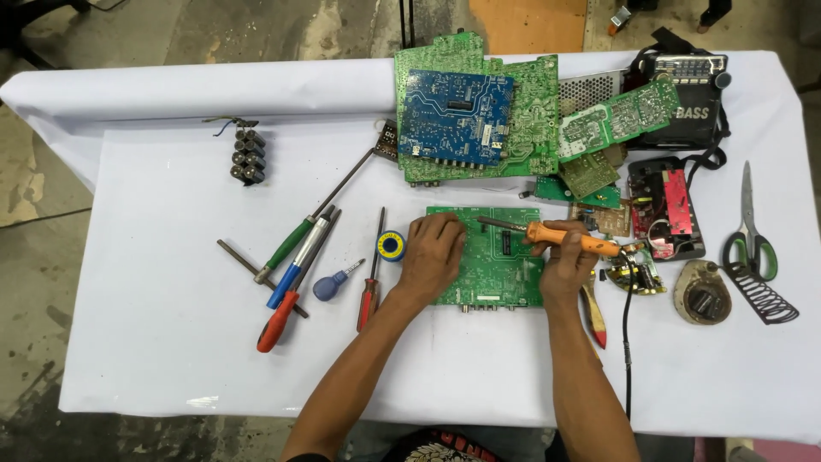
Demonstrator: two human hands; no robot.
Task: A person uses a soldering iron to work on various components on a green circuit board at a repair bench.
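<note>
A green circuit board [492, 265] lies flat on the white table cover in front of me. My left hand [434, 254] rests on the board's left edge, fingers curled down onto it. My right hand [564, 261] grips an orange-handled soldering iron [571, 239], whose dark tip points left over the board's upper middle. The iron's black cord [627, 342] trails down off the table. A small roll of solder wire [392, 245] with a blue and yellow spool sits just left of my left hand.
Several screwdrivers [295, 261] lie left of the board, a red-handled one [369, 295] closest. A battery pack [248, 154] sits far left. Stacked green and blue boards [466, 115], a black radio [693, 103], scissors [751, 231] and an iron stand [757, 291] crowd the back and right.
</note>
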